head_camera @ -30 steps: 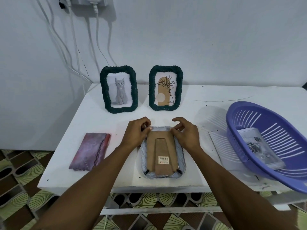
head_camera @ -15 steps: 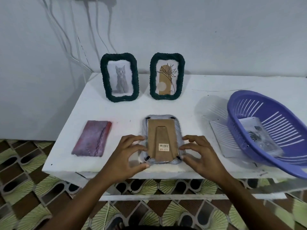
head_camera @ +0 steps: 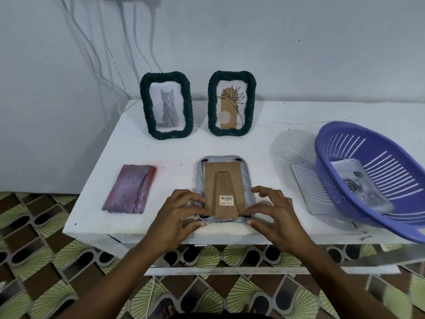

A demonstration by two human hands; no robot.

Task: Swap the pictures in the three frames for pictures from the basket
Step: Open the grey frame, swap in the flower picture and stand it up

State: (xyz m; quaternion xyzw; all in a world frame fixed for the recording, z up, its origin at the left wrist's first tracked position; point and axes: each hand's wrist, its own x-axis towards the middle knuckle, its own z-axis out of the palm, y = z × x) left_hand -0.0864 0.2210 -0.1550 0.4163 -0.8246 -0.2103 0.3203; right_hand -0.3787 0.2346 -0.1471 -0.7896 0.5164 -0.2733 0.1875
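A pale blue-grey frame point(head_camera: 224, 168) lies face down at the table's front middle, its brown cardboard back and stand up. My left hand point(head_camera: 178, 214) pinches its near left corner, fingertips at the black clip there. My right hand point(head_camera: 274, 211) does the same at the near right corner. Two dark green frames stand at the back: one with a cat picture point(head_camera: 166, 108), one with a plant drawing point(head_camera: 231, 103). A purple basket point(head_camera: 368, 180) at the right holds a picture point(head_camera: 360, 188) in a clear sleeve.
A folded pink-purple cloth point(head_camera: 130, 189) lies at the table's front left. A white sheet point(head_camera: 305, 189) sits partly under the basket. White cables hang down the wall behind. The patterned floor shows past the table's front edge.
Both hands have moved from the frame's far corners down to its near corners. The frame has stayed flat, face down.
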